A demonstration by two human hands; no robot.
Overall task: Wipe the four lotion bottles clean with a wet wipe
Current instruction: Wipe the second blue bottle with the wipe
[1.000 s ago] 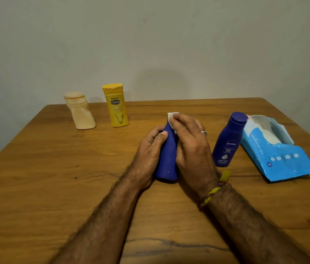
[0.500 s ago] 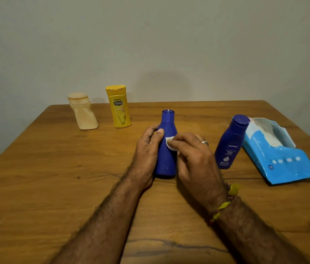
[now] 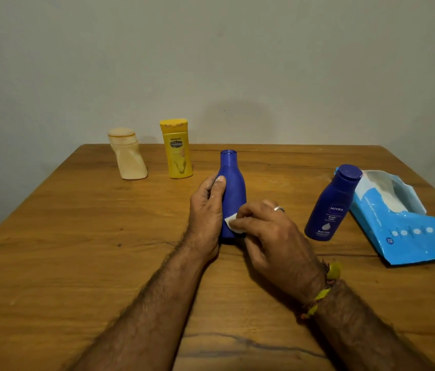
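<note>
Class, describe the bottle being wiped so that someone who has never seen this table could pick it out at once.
Start at the wooden table and find the two hands near its middle. The left hand holds an upright blue bottle while the right hand presses a white wipe low on its side. Unlike the labelled blue Nivea bottle to its right, it has no cap or visible label.
</note>
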